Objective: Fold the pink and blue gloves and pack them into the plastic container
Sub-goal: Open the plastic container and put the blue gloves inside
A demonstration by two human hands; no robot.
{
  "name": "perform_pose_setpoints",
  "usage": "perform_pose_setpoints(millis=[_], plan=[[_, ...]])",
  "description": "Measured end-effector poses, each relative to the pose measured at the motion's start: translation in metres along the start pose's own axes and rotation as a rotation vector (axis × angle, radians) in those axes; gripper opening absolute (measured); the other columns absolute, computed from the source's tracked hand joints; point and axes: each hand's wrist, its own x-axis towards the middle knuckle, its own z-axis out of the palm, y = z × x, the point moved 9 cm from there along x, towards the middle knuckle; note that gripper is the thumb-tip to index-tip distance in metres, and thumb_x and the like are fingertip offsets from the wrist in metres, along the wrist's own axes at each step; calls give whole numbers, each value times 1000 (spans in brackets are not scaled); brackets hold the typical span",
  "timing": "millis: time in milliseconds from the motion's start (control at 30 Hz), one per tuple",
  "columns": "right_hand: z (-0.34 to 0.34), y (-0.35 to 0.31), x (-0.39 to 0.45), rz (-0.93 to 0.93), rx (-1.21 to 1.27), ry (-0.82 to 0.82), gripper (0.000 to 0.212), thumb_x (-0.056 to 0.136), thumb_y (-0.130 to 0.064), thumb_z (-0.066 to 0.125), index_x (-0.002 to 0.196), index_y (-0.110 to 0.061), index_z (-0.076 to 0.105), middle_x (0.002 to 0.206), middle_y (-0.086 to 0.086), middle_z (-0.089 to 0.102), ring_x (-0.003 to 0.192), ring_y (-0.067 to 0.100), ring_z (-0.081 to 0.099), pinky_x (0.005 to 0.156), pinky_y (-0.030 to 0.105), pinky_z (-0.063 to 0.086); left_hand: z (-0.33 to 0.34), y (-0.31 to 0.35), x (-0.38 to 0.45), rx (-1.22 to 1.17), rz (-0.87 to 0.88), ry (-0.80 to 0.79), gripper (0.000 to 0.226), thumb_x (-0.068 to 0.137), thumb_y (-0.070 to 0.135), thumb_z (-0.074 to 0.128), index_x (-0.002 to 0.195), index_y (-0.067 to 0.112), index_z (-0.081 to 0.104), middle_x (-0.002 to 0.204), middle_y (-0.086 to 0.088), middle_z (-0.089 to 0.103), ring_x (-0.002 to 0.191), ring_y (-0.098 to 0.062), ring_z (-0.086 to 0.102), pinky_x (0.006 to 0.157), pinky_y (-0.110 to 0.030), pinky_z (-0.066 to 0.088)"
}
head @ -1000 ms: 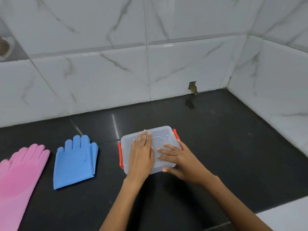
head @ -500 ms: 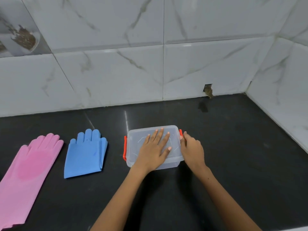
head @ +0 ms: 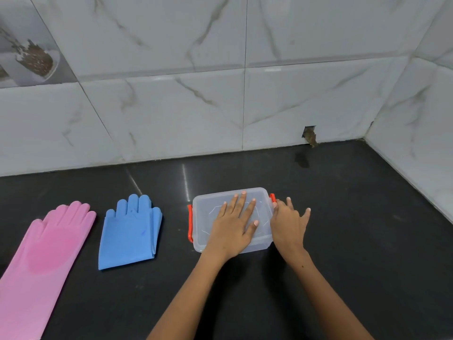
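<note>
- Pink glove [head: 41, 256] flat at far left, unfolded.
- Blue glove [head: 130, 231] beside it, folded.
- Container [head: 208, 217], lid on; left hand [head: 232, 224] flat on top, fingers spread.
- Right hand [head: 289, 224] open against its right clip.

- Left hand [head: 232, 228]: bare, wearing no glove, ring or band on the parts showing; short, pale fingernails are showing.
- Right hand [head: 289, 223]: likewise bare, nails short and pale.
- Both forearms are showing uncovered from the wrist to the frame's lower edge; no sleeve is reaching into view.
- A small dark mark is showing on the right forearm near the wrist.
</note>
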Motion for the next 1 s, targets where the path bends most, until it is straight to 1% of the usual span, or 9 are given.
perform_pose_setpoints(millis=[133,300,433,533,600,700,767,867,1000], plan=[[3,-3,-1,68,-39,-8,36,95,-24,50,130,-14,49,136,9,54,142,22,27,114,58,6,0,1,0,-1,-5,-11,59,99,49,21,150,30,-1,160,5,-8,147,-15,-8,118,-35,-7],[-3,40,7,278,179,4,43,97,-11,41,139,-4,36,141,18,46,138,34,32,114,60,14,0,0,-3,7,20,-2,58,100,48,20,151,30,-1,160,5,-8,148,-15,-8,116,-34,-9],[-22,2,1,-99,316,151,48,96,-5,39,144,-8,29,149,12,37,141,31,28,111,51,33,-6,2,-5,-30,35,41,56,101,42,21,151,25,4,161,4,-1,148,-15,-3,117,-33,-6],[-15,-61,-15,-414,263,112,51,95,-1,39,144,-10,30,153,9,31,144,23,22,117,42,25,-30,0,-10,-521,-49,177,50,103,26,31,150,19,16,159,4,15,146,-10,15,118,-26,8],[-6,-89,-17,-487,254,48,51,96,-2,38,145,-10,27,155,7,26,146,19,16,119,37,19,-52,-14,-21,-773,-113,347,47,101,12,37,147,17,26,156,2,24,144,-10,22,119,-27,18],[20,-108,-18,-510,201,-87,49,101,-16,29,148,-16,18,159,3,14,147,17,5,120,41,13,-73,-50,-42,-523,-281,532,46,98,8,41,143,13,36,155,-2,28,145,-13,20,120,-31,16],[35,-112,-21,-536,106,-131,49,102,-30,24,149,-20,15,160,1,8,147,17,1,119,43,7,-71,-77,-52,-363,-428,478,49,99,18,42,146,11,30,152,-7,34,142,-19,30,119,-37,20],[46,-109,-20,-538,5,-135,52,101,-39,21,149,-22,12,160,0,3,147,18,0,119,44,4,-57,-99,-60,-328,-530,321,41,101,29,38,137,8,40,120,-11,64,108,-24,62,100,-44,46],[48,-109,-19,-538,-23,-128,52,100,-40,19,149,-25,9,160,-2,1,147,17,-1,118,42,2,-59,-105,-66,-390,-491,420,31,102,29,34,104,14,61,90,-3,70,83,-19,65,91,-45,50]])
